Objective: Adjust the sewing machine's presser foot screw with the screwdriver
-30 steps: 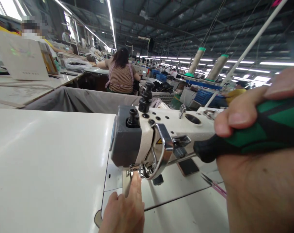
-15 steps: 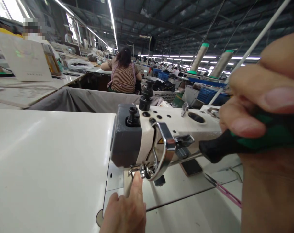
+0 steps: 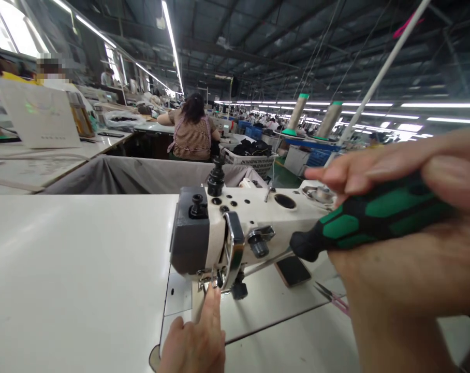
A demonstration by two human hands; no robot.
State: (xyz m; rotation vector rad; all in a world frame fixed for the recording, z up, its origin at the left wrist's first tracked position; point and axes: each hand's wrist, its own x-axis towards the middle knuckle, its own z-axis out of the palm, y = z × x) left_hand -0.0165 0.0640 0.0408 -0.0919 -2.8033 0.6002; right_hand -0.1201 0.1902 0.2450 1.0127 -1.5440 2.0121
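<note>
A white and grey sewing machine (image 3: 254,217) stands on a white table (image 3: 72,269). My right hand (image 3: 406,223) grips a screwdriver (image 3: 359,220) with a green and black handle; its metal shaft reaches toward the machine's needle end behind the chrome guard (image 3: 233,254). My left hand (image 3: 198,339) is low at the bottom, index finger stretched up and touching the underside of the machine head by the needle bar. The screwdriver's tip is hidden behind the guard.
A dark phone (image 3: 293,269) and pink-handled snips (image 3: 332,298) lie on the table right of the machine. Two thread cones (image 3: 297,111) stand behind. A person in a striped top (image 3: 192,134) sits at another station, beside a white basket (image 3: 250,158).
The view has pulled back and tilted, so the machine looks smaller. My right hand has turned on the screwdriver handle, showing more of the green grip. The left index finger stays under the machine head.
</note>
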